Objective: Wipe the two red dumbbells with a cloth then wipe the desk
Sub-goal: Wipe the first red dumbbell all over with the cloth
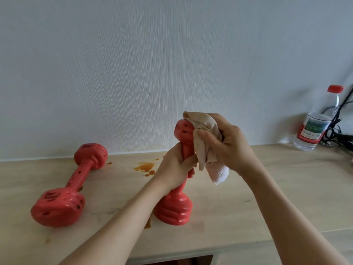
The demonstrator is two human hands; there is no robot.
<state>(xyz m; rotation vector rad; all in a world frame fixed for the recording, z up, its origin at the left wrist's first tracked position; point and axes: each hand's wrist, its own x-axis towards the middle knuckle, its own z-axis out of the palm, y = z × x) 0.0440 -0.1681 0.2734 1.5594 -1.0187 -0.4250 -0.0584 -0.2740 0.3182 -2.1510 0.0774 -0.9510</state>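
**Upright dumbbell mid-wipe, spill close by**

While the desk [267, 197] carries brown spill patches [144, 166], you have one red dumbbell [172, 207] standing on end near the front edge; the second dumbbell [65, 185] lies on its side to the left. Your left hand [174, 169] is clenched round the handle, and your right hand [227, 142] bunches the cloth [205, 148] against the top head. Loosen that left grip and the dumbbell may topple, or slide on the wet patch at its base.

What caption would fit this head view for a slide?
Left hand holds one red dumbbell upright on the stained desk while right hand wipes its top with a cloth.
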